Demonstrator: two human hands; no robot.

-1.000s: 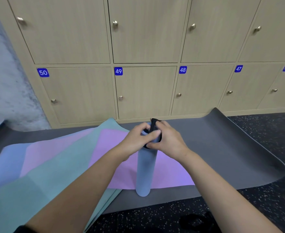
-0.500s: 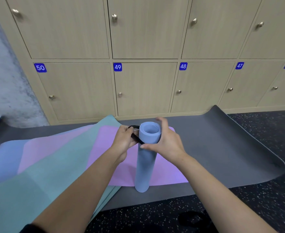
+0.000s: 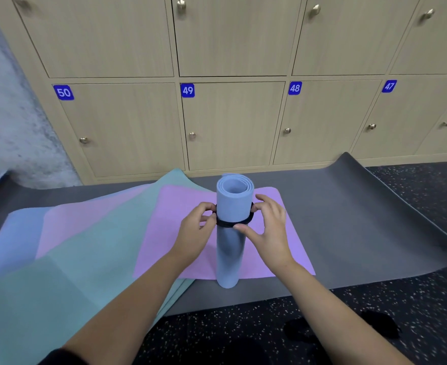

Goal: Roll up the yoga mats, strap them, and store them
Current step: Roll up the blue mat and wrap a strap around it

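The roll (image 3: 233, 248) is stood on end on the grey mat (image 3: 362, 219), presumably so the strap (image 3: 230, 223) can be looped round its upper part. The strap is pinched at either side by the left hand (image 3: 196, 233) and right hand (image 3: 268, 233). One roll, one strap and at least three flat mats are counted.

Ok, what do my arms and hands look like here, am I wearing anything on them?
Both forearms are bare. The left grip and right grip are bare hands: no gloves, rings or watch visible. A dark sleeve edge shows on the left arm at the frame's bottom; no sleeve shows on the right.
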